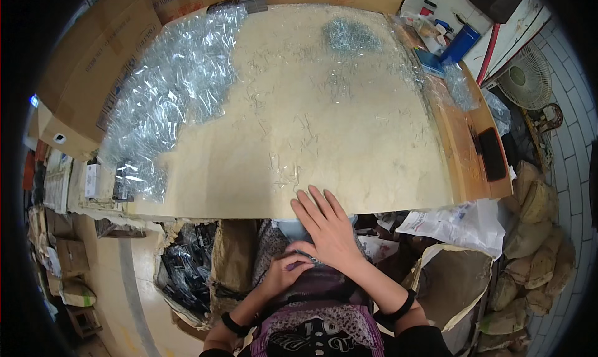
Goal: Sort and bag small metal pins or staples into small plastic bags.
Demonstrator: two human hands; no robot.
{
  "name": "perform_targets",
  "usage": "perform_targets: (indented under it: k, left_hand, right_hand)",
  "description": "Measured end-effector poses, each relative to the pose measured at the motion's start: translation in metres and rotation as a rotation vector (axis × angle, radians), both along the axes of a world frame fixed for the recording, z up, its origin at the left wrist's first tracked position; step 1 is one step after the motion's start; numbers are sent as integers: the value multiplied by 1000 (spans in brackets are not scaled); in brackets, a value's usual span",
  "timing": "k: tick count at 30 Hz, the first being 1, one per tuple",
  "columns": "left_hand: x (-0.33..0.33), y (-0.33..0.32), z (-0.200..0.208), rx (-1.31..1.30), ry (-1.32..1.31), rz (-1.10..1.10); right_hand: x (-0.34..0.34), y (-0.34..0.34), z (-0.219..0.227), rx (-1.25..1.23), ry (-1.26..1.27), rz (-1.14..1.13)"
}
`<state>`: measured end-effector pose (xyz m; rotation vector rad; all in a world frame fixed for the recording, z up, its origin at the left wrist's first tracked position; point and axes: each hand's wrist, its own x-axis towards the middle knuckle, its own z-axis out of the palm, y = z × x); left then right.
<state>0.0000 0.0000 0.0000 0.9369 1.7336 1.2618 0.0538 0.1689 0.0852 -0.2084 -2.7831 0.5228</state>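
Observation:
My right hand (327, 232) reaches over the near edge of the table (249, 164), palm down, with its fingers stretched out and nothing visibly in them. Close under its wrist side, my left hand (285, 275) is closed in front of my lap. Something small, dark and shiny shows between the two hands, too small and covered to name. Thin clear slivers (285, 175) lie scattered just beyond my right fingertips. A large heap of shiny clear plastic pieces (180, 77) covers the table's left side. A smaller pile of thin bluish pieces (351, 35) sits at the far right.
Cardboard boxes (93, 64) wall the left and back. At right lie a blue box (460, 44) and a dark phone-like slab (492, 153). Below the edge are a sack of dark packets (187, 263), an open sack (451, 276) and a white plastic bag (458, 226). A fan (522, 77) stands right.

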Motion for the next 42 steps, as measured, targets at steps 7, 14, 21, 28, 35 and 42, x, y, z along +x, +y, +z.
perform_targets:
  k: [7,14,21,28,35,42]
  left_hand:
    - [-3,4,17,26,-25,19]
    - [0,5,8,28,56,-50]
    - [0,2,-3,52,-46,-10]
    - [-6,1,-8,78,-67,-62]
    - [-11,-9,-4,-22,-159,-373]
    - [-43,8,74,161,173,62]
  right_hand:
    - [63,6,-23,-155,343,5]
    - [94,-3,-48,-256,260,-314]
    - [105,-14,-65,-405,-30,-231]
    - [97,-6,-70,-801,-172,-59]
    - [105,-8,-77,-592,-249,179]
    - [35,20,12,-340,234,186]
